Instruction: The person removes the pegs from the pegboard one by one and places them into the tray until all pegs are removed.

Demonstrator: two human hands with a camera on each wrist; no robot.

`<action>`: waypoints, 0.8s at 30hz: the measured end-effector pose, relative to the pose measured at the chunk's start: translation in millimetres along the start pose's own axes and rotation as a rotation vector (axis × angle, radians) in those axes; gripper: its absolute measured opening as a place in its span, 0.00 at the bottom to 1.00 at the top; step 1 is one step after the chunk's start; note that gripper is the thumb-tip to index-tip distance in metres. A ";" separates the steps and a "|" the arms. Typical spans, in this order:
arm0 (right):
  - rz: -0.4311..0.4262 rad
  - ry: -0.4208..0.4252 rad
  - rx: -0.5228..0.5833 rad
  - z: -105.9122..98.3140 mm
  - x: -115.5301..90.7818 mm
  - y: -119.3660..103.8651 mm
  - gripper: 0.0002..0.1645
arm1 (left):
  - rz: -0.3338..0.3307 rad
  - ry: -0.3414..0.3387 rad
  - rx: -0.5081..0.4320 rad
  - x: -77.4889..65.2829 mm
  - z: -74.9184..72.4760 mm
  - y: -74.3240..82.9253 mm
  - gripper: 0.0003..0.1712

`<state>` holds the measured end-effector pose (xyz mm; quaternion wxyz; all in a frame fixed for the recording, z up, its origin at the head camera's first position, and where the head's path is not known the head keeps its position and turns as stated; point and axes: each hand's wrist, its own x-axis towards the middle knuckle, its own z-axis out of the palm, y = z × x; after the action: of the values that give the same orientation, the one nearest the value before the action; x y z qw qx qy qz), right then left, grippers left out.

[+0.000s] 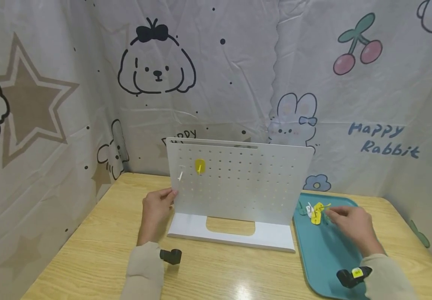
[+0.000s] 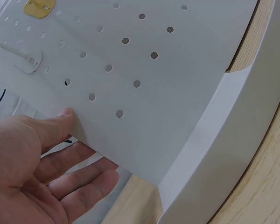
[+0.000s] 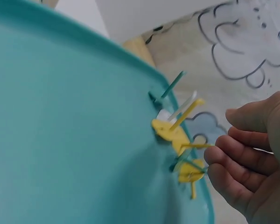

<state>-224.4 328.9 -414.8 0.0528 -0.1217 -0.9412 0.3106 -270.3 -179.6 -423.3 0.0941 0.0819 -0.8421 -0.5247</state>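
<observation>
A white pegboard (image 1: 234,193) stands upright on its base on the table. My left hand (image 1: 157,208) holds its left edge, with the thumb (image 2: 60,123) on the front face and the other fingers behind. A yellow hook (image 1: 200,166) and a white hook (image 1: 180,176) are mounted at the board's upper left. To the right, my right hand (image 1: 354,225) hovers over the teal tray (image 1: 324,262), thumb apart from the bent fingers and nothing between them. Its fingertips are right beside a cluster of yellow hooks (image 3: 170,130), a white hook (image 3: 184,105) and green hooks (image 3: 172,84).
The wooden table (image 1: 208,271) carries the board and, at its right, the tray. A printed curtain (image 1: 223,83) hangs close behind the board and along both sides. The board's base has a cut-out (image 1: 230,226) in the middle.
</observation>
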 end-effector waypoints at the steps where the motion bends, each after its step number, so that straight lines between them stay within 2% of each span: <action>1: -0.009 0.001 0.008 -1.0 -1.7 -2.9 0.30 | 0.001 0.002 -0.001 0.3 -0.3 0.1 0.19; 12: -0.157 0.016 0.121 -7.6 -25.4 -47.0 0.36 | -0.001 -0.004 -0.012 0.0 -3.0 0.5 0.20; 19: -0.307 0.099 0.133 -1.6 -38.9 -75.1 0.25 | 0.000 -0.001 -0.007 -1.0 -0.9 -0.2 0.19; 24: -0.389 0.093 0.191 3.7 -43.9 -94.2 0.21 | 0.006 0.002 -0.008 -0.8 0.2 -0.3 0.18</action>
<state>-201.1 242.0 -362.5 0.1664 0.0537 -0.9098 0.3763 -269.5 -179.3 -423.8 0.0969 0.0795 -0.8401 -0.5277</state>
